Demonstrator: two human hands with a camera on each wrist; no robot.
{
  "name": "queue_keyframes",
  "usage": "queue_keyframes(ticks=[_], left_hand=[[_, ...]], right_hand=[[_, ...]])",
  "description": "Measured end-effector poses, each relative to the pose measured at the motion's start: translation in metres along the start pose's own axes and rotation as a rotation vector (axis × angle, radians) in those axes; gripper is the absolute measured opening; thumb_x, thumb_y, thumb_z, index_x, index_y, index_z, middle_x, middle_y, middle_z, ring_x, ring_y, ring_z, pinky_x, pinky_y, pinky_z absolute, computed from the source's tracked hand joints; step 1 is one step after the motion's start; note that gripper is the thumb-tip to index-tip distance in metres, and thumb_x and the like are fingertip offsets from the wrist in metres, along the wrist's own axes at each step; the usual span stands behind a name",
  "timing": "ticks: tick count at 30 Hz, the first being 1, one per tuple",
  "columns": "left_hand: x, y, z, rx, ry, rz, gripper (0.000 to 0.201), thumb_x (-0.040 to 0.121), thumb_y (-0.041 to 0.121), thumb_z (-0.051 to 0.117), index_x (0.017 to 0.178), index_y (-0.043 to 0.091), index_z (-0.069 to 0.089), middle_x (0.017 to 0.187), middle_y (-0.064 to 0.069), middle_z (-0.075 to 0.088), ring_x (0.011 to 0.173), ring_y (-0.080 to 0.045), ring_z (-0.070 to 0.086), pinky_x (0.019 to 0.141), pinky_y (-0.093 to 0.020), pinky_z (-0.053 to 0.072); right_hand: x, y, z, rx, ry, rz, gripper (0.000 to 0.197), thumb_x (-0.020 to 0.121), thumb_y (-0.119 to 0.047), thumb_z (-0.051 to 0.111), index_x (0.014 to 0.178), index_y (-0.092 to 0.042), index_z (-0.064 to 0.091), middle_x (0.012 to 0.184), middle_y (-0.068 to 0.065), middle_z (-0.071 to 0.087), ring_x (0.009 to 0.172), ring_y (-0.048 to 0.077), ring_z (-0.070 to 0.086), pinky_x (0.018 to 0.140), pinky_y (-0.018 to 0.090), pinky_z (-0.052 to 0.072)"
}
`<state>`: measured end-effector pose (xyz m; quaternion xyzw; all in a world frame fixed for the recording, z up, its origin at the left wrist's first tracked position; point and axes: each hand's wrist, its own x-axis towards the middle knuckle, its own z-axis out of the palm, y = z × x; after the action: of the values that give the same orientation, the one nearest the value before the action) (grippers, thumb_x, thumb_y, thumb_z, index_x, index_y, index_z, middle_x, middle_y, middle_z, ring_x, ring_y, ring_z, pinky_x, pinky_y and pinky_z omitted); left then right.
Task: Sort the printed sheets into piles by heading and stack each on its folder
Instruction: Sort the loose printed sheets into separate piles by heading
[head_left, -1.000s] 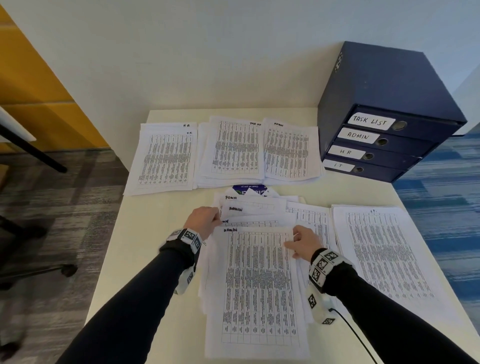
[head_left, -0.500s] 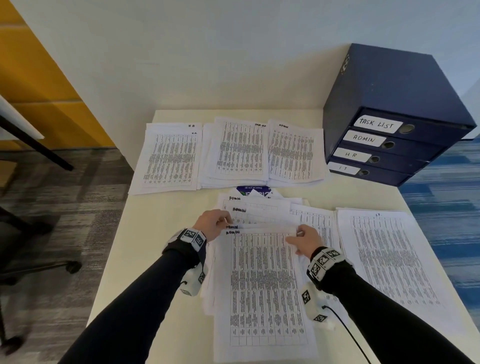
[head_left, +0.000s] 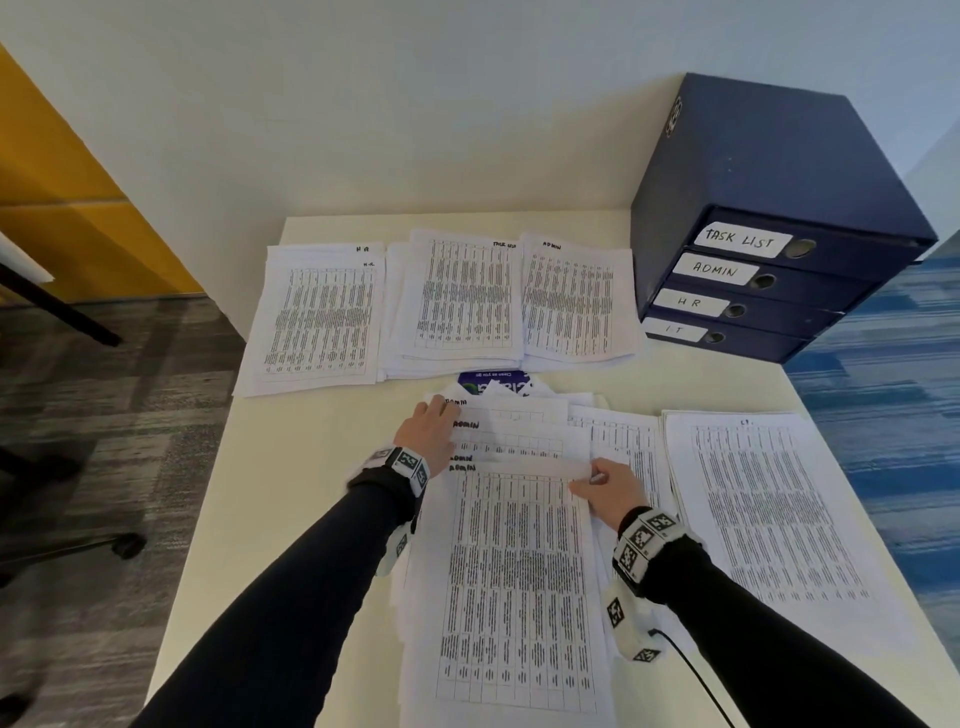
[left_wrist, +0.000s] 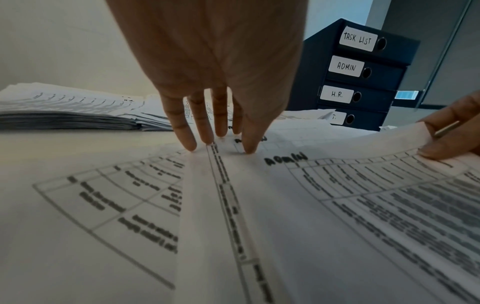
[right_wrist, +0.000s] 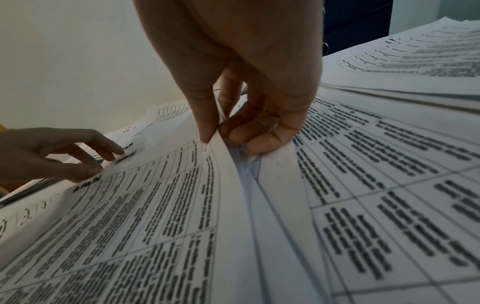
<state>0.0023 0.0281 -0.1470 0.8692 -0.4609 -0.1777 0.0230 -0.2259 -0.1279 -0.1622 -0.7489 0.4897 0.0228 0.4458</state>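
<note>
A loose heap of printed sheets (head_left: 519, 436) lies in front of me, fanned so that several ADMIN headings show. My left hand (head_left: 440, 415) presses straight fingers (left_wrist: 189, 142) on the fanned top-left corners. The top ADMIN sheet (head_left: 514, 571) has its top-right corner lifted, and my right hand (head_left: 587, 475) pinches that corner between thumb and fingers (right_wrist: 207, 131). Sorted piles lie at the back: HR (head_left: 317, 322), TASK LIST (head_left: 462, 301) and ADMIN (head_left: 571, 306). An IT pile (head_left: 769, 514) lies to the right.
A stack of dark blue folders (head_left: 769, 171), labelled TASK LIST, ADMIN, HR and IT, stands at the table's back right corner. A blue card (head_left: 491, 382) peeks from under the heap. The table's left edge (head_left: 208, 499) drops to carpet, with a chair base there.
My left hand has slid a little forward and right, and its fingers have spread the sheets so more ADMIN headings show. My right hand has stayed at the top sheet's corner.
</note>
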Motion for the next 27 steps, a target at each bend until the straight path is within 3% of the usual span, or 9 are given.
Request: queue_keyframes(ticks=[5,9,12,15,18,21,25,27], left_hand=[[0.009,-0.001,-0.001,0.03,-0.014,0.021,0.04,0.091,0.018,0.054,0.127,0.012,0.04,0.133,-0.006,0.036,0.119,-0.026,0.037,0.09,-0.037,0.047],[0.008,-0.002,0.002,0.012,0.029,0.036,0.036,0.091,0.019,0.054,0.125,0.013,0.041,0.131,-0.006,0.038,0.118,-0.026,0.038,0.093,-0.036,0.045],[0.006,-0.002,0.003,-0.032,0.051,0.033,0.037,0.09,0.019,0.056,0.123,0.014,0.041,0.128,-0.003,0.04,0.115,-0.024,0.04,0.092,-0.036,0.046],[0.005,-0.005,0.0,-0.114,0.036,0.002,0.037,0.084,0.02,0.062,0.117,0.018,0.043,0.115,0.0,0.046,0.109,-0.023,0.042,0.091,-0.034,0.044],[0.002,-0.009,-0.004,-0.152,-0.017,-0.016,0.027,0.084,0.022,0.062,0.108,0.021,0.051,0.099,0.004,0.045,0.105,-0.023,0.043,0.089,-0.032,0.041],[-0.003,-0.007,-0.006,-0.102,0.006,0.017,0.019,0.085,0.023,0.061,0.103,0.02,0.056,0.11,0.0,0.044,0.108,-0.023,0.04,0.09,-0.032,0.042],[-0.007,-0.004,-0.005,0.031,0.029,0.088,0.02,0.087,0.022,0.06,0.106,0.018,0.057,0.137,0.003,0.036,0.12,-0.022,0.036,0.094,-0.035,0.039],[-0.007,-0.002,-0.006,0.046,0.026,0.104,0.018,0.088,0.021,0.059,0.106,0.018,0.056,0.135,0.004,0.039,0.12,-0.02,0.038,0.094,-0.033,0.034]], right_hand=[[0.001,0.001,0.002,0.009,0.018,0.026,0.029,0.081,-0.022,0.069,0.088,0.005,0.06,0.072,0.006,0.058,0.069,0.02,0.055,0.076,0.034,0.051],[0.001,0.002,0.003,0.022,0.018,0.042,0.031,0.081,-0.022,0.069,0.093,0.006,0.06,0.073,0.006,0.059,0.068,0.019,0.056,0.072,0.029,0.05],[-0.002,-0.002,0.002,0.022,0.027,0.035,0.022,0.082,-0.02,0.068,0.076,-0.004,0.055,0.069,0.004,0.056,0.067,0.019,0.053,0.065,0.025,0.045],[-0.004,-0.005,0.0,-0.006,0.039,0.026,0.03,0.083,-0.02,0.068,0.066,-0.015,0.043,0.065,-0.001,0.048,0.061,0.013,0.045,0.056,0.021,0.034],[-0.001,-0.007,-0.002,0.014,0.061,0.0,0.029,0.08,-0.017,0.071,0.065,-0.017,0.046,0.085,0.006,0.048,0.065,0.014,0.046,0.067,0.024,0.04],[-0.004,-0.012,-0.005,-0.023,0.08,-0.032,0.031,0.08,-0.015,0.07,0.064,-0.019,0.044,0.106,0.006,0.037,0.086,0.019,0.048,0.082,0.021,0.035],[-0.003,-0.016,-0.007,-0.031,0.081,-0.068,0.035,0.079,-0.017,0.071,0.059,-0.021,0.042,0.097,0.008,0.047,0.078,0.017,0.048,0.073,0.022,0.034],[-0.002,-0.016,-0.006,-0.028,0.09,-0.071,0.029,0.079,-0.019,0.071,0.063,-0.018,0.047,0.092,0.009,0.051,0.076,0.018,0.051,0.07,0.023,0.036]])
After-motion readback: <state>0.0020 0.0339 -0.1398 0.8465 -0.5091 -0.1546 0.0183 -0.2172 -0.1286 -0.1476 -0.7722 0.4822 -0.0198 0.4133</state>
